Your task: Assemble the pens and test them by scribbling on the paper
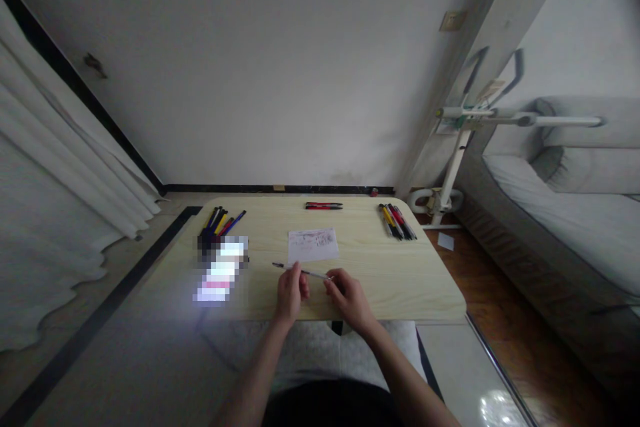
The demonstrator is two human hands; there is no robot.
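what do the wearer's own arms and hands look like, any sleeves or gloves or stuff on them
The left hand and right hand are ungloved. The left forearm and right forearm show no sleeves, and no watch or bracelet is visible. The fingers are too small to rule out a ring. Black clothing shows between the forearms.
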